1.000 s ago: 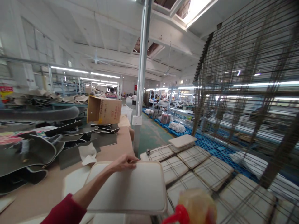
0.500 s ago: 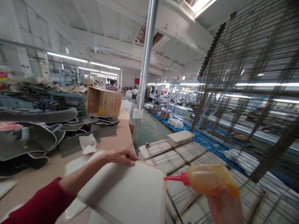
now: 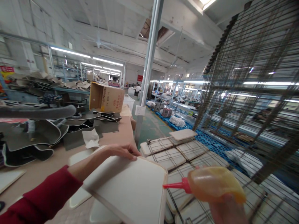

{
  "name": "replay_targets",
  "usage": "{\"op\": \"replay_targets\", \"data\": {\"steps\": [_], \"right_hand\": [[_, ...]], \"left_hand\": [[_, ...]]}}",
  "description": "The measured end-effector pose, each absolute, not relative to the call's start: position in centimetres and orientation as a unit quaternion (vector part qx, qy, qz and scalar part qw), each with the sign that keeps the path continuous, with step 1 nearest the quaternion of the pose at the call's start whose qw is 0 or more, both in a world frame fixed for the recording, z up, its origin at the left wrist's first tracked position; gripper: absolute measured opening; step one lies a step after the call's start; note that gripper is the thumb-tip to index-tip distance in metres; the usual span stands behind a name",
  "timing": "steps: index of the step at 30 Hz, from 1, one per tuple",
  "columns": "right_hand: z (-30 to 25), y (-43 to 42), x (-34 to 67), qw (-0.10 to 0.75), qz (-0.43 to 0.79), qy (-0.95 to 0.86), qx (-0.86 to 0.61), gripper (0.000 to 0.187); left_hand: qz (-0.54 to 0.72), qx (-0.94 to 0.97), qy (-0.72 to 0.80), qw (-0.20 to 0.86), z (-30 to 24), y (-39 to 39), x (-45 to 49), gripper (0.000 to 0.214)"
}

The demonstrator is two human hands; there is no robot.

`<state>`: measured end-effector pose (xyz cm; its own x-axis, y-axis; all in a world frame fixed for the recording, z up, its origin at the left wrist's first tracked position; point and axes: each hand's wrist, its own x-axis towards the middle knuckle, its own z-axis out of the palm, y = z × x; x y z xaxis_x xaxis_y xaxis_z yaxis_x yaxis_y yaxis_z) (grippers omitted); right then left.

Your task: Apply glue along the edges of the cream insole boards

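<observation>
At the right edge of the tan worktable [image 3: 54, 162], the left hand [image 3: 121, 151] steadies a tilted white rounded-corner panel [image 3: 133, 186] with flat fingers while the right hand [image 3: 227, 210] grips an orange squeeze bottle [image 3: 213, 185], whose red nozzle [image 3: 175, 185] should probably track the rim steadily.

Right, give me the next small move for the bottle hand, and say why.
Probably settle the red nozzle onto the right edge of the white panel. The right hand holds the squeeze bottle level with its tip at that edge, contact unclear, while the left hand grips the far edge.
</observation>
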<state>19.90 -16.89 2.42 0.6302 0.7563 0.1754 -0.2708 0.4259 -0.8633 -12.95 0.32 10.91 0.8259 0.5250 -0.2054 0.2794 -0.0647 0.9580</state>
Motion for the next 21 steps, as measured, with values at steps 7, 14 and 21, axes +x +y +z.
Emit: {"op": "replay_targets", "data": {"steps": [7, 14, 21], "right_hand": [[4.6, -17.9, 17.4, 0.798, 0.359, -0.244, -0.417, 0.09], [5.5, -18.9, 16.1, 0.8, 0.393, -0.25, -0.377, 0.083], [5.8, -19.2, 15.9, 0.803, 0.407, -0.239, -0.364, 0.063]], "left_hand": [[0.099, 0.719, 0.29, 0.624, 10.6, 0.5, -13.1, 0.026], [0.095, 0.714, 0.287, 0.632, 10.4, 0.4, -13.4, 0.03], [0.09, 0.683, 0.319, 0.651, 10.1, 0.2, -14.0, 0.029]]}}
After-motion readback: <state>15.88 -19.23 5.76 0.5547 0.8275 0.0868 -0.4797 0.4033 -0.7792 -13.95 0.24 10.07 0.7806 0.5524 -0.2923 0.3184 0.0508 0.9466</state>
